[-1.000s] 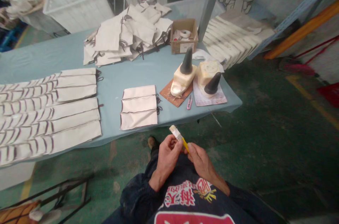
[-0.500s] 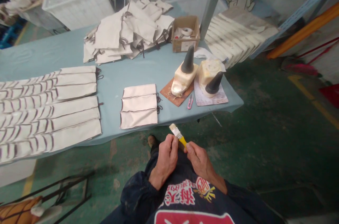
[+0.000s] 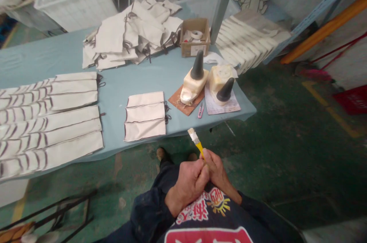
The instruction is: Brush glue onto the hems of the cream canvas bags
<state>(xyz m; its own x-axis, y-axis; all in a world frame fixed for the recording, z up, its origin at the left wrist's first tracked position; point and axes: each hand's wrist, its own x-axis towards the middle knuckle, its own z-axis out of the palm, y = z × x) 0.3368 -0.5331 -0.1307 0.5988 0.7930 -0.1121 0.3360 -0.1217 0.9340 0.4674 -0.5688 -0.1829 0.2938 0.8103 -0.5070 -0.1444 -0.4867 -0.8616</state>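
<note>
A paintbrush with a yellow handle and pale, caked bristles points up and away in front of my apron. My right hand is closed around its handle. My left hand is also closed, pressed against the right at the lower handle, which the fingers hide. Beyond the brush, at the table edge, lie pink thread snips. Behind them stands a cream tub with a black cone on a brown board. A second tub with a tilted black cone sits on a pale sheet to its right.
Three cream fabric pieces with dark edging lie side by side on the blue-covered table. Overlapping rows fill its left side, with a loose heap behind. A cardboard box stands near a grey post.
My left hand has slid from near the bristles down to the lower handle, against my right hand. The whole view has shifted slightly, so the table items appear further left.
</note>
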